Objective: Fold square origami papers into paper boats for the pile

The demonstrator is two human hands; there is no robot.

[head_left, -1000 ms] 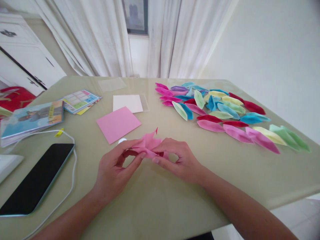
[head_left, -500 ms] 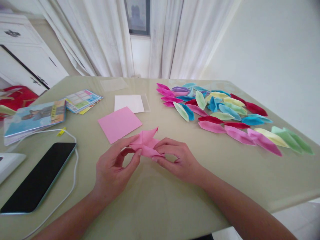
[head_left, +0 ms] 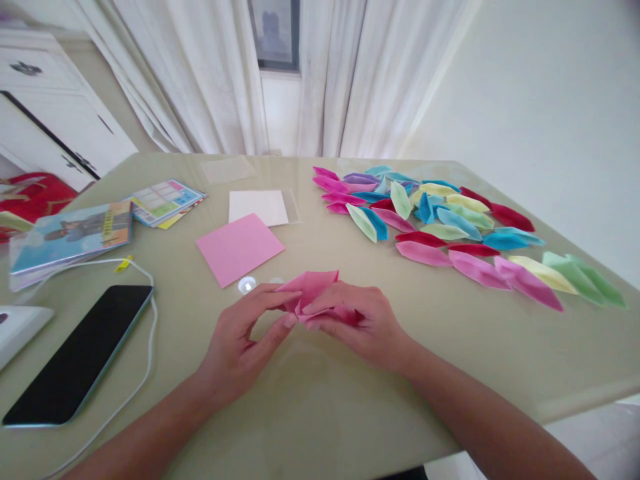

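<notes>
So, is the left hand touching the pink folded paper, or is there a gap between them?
Touching. The head view shows the left hand with its fingertips pinching the near left edge of the pink folded paper; the right hand grips its other side.

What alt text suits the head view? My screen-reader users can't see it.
Two bare hands, left hand and right hand, pinch a partly folded pink paper piece over a beige glossy table. Many folded paper boats in mixed colours lie at right.
</notes>
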